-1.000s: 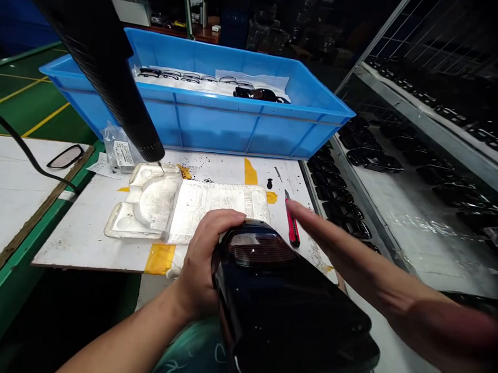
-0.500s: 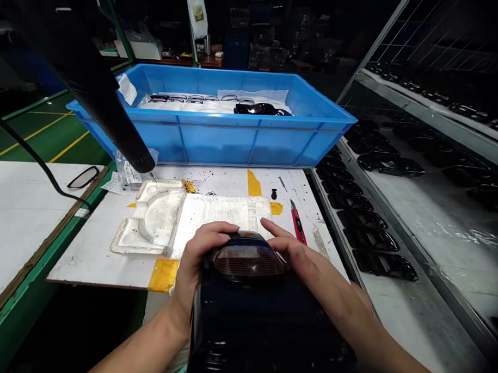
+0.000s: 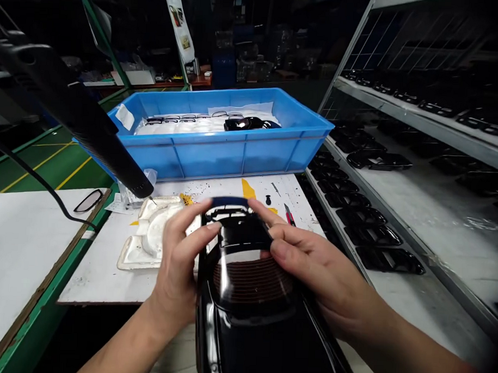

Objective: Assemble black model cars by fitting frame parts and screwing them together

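Both hands hold a glossy black model car body [image 3: 264,339], whose clear window with fine lines [image 3: 249,279] faces me. My left hand [image 3: 176,265] grips its left side, thumb and fingers at the far edge. On the right side, my right hand [image 3: 323,270] has its thumb near the window and a finger stretched to the far rim. The body's near end runs out of the bottom of the view. Beyond the left hand lies a white foam cradle [image 3: 149,245], partly covered by that hand. A black tool like an electric screwdriver [image 3: 115,149] hangs with its tip over the cradle.
A blue bin [image 3: 209,160] with several window-frame parts and a black body stands behind the white worktable [image 3: 94,282]. A red utility knife [image 3: 289,215] and a small black part [image 3: 268,199] lie on the table. Racks [image 3: 375,185] with several black bodies stand at the right.
The car body has tilted, so its far rim and more of the window show. Both hands have shifted their fingers around that end. The camera view has turned slightly right.
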`<state>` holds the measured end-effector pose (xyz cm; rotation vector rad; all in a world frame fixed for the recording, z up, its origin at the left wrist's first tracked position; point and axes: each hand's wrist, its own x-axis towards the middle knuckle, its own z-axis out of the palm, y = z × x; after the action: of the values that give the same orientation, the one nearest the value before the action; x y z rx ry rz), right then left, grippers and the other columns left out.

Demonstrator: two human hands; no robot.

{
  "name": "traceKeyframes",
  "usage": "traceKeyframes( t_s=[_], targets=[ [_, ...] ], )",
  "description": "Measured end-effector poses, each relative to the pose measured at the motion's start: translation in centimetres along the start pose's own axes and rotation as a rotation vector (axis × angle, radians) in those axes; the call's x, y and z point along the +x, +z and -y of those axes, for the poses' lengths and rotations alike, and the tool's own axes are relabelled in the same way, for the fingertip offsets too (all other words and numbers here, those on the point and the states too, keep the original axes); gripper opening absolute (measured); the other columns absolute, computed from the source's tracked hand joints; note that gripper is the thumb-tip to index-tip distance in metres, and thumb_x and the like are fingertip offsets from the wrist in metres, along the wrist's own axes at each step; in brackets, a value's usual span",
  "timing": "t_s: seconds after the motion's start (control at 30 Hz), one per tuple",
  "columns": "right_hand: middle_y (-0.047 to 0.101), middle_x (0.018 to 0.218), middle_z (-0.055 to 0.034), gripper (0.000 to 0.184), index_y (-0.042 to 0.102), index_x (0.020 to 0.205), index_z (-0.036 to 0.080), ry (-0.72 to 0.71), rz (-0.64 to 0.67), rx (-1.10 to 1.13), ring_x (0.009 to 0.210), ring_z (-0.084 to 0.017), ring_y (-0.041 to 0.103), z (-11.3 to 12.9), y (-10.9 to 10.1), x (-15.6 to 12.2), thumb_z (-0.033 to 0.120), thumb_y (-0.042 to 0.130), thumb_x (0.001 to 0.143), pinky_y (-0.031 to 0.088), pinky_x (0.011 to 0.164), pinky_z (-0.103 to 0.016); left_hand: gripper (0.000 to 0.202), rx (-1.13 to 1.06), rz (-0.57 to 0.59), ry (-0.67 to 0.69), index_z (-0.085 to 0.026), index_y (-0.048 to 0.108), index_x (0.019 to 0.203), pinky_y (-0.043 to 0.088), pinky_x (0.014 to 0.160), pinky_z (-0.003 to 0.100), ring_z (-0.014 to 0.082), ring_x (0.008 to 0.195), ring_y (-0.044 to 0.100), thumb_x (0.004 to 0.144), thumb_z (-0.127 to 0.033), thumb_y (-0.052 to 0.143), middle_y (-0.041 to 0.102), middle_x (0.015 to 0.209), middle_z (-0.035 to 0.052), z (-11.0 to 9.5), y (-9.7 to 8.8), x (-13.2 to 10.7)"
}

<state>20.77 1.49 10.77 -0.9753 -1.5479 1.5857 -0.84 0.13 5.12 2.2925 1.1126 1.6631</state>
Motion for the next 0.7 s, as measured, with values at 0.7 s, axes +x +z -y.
traceKeyframes(
  t_s=[0.7],
  targets=[
    [0.041,0.15,0.0015,0.022,0.063,0.082,0.024,-0.255,-0.051,-0.085,0.148,-0.026,0.017,-2.7,-0.8,0.9,0.041,0.06,0.096,0.022,0.121,-0.042,0.086,-0.785,-0.096,-0.906,-0.03,0.03,0.148,0.063,0.075,0.026,0.0198,0.093,0.073,0.078,-0.023,0.08,0.07,0.116,0.0062,-4.9,3.5,0.6]
  ],
)
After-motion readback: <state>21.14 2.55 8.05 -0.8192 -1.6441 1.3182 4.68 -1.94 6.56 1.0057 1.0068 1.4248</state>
